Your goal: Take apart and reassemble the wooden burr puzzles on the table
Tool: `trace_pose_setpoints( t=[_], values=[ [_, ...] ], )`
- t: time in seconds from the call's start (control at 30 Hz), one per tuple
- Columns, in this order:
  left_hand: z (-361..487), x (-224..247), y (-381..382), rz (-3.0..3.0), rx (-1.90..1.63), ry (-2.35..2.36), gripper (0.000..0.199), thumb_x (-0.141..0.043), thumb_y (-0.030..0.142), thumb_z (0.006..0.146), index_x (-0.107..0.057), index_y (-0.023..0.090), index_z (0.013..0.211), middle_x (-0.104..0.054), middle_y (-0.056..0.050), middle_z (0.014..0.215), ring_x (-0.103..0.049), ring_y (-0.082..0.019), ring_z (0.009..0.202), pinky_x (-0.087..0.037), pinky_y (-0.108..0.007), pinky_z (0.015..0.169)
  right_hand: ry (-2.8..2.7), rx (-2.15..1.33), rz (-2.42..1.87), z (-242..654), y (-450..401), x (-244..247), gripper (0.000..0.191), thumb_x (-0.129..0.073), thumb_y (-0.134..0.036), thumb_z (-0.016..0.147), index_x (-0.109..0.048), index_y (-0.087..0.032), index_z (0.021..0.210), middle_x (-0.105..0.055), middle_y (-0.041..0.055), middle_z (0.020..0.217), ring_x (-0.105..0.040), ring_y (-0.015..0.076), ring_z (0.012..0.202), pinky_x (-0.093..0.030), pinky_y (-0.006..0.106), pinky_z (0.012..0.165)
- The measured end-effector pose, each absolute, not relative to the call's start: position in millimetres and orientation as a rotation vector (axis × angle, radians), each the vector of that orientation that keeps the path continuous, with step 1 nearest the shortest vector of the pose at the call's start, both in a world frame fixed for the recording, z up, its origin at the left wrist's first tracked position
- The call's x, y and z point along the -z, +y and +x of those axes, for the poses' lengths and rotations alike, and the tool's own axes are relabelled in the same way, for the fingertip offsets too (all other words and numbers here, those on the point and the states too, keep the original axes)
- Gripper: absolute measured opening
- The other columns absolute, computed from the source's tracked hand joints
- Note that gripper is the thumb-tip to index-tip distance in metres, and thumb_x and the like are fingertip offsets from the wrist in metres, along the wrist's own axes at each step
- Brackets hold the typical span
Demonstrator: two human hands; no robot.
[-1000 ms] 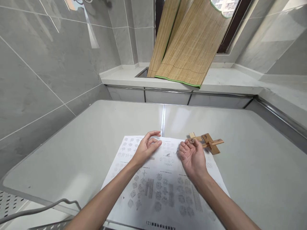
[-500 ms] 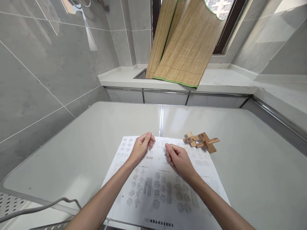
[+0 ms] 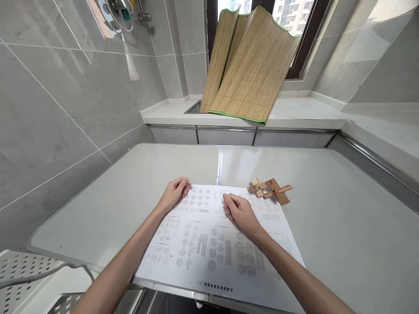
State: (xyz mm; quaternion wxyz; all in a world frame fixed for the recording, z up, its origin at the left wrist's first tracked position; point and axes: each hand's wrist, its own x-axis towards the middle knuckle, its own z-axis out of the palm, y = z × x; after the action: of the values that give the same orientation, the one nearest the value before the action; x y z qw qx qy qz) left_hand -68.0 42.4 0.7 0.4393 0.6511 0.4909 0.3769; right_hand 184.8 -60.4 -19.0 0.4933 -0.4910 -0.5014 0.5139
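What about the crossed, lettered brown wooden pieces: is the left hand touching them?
No, the left hand is across the white printed paper sheet from the wooden pieces.

Hands: 2 total, 1 L hand [image 3: 175, 192] + 1 R hand [image 3: 241, 214]. Wooden pcs [image 3: 276, 192]: approx 4, overlapping, exact no. unclear; at least 2 w/ dark marks. Printed sheet [image 3: 183, 274]: qty 1, w/ many small figs., too faint to count. Table [image 3: 340, 209]: 1, in 2 halves. Bamboo mat [image 3: 248, 74]: 1. Window [image 3: 290, 19]: 1. Sink [image 3: 194, 107]: 1, partly hidden. Cable [image 3: 36, 276]: 1. Perf. panels [image 3: 22, 264]: min. 2.
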Motion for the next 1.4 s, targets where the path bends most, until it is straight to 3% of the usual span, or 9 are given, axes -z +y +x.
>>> trace_pose_setpoints(
  t=[0.17, 0.4, 1.0, 1.4],
  values=[
    [-95.6, -4.9, 42.4, 1.581, -1.020, 1.313, 0.048, -0.054, 0.066, 0.093, -0.063, 0.020, 0.081, -0.049, 0.003, 0.057, -0.042, -0.012, 0.052, -0.034, -0.025, 0.053, -1.255, -1.204, -1.199, 184.6, -60.1, 20.1, 0.055, -0.054, -0.068, 0.097, -0.052, -0.022, 0.067, -0.049, -0.0042, 0.055, -0.038, 0.0108, 0.046, -0.032, 0.025, 0.047],
    [-90.4, -2.2, 35.6, 1.578, -1.001, 1.376, 0.047, -0.060, 0.064, 0.092, -0.063, 0.019, 0.080, -0.052, 0.003, 0.058, -0.038, -0.010, 0.047, -0.028, -0.024, 0.047, -1.233, -1.216, -1.194, 183.6, -60.3, 24.4, 0.057, -0.055, -0.073, 0.093, -0.055, -0.022, 0.070, -0.050, -0.0036, 0.056, -0.037, 0.0103, 0.044, -0.028, 0.024, 0.041],
    [-86.1, -10.5, 27.0, 1.606, -0.954, 1.476, 0.048, -0.059, 0.065, 0.093, -0.062, 0.020, 0.076, -0.056, 0.001, 0.062, -0.042, -0.011, 0.052, -0.033, -0.025, 0.051, -1.217, -1.106, -1.271, 182.2, -67.2, 16.8, 0.053, -0.051, -0.061, 0.101, -0.047, -0.023, 0.063, -0.045, -0.0035, 0.057, -0.037, 0.0139, 0.053, -0.031, 0.029, 0.054],
    [-87.8, -10.0, 24.2, 1.623, -0.966, 1.477, 0.047, -0.057, 0.062, 0.094, -0.062, 0.020, 0.074, -0.053, 0.002, 0.061, -0.042, -0.012, 0.054, -0.036, -0.026, 0.057, -1.198, -1.024, -1.345, 180.8, -68.5, 17.2, 0.054, -0.051, -0.062, 0.100, -0.046, -0.024, 0.062, -0.046, -0.0024, 0.057, -0.040, 0.0154, 0.055, -0.033, 0.029, 0.054]
  ],
)
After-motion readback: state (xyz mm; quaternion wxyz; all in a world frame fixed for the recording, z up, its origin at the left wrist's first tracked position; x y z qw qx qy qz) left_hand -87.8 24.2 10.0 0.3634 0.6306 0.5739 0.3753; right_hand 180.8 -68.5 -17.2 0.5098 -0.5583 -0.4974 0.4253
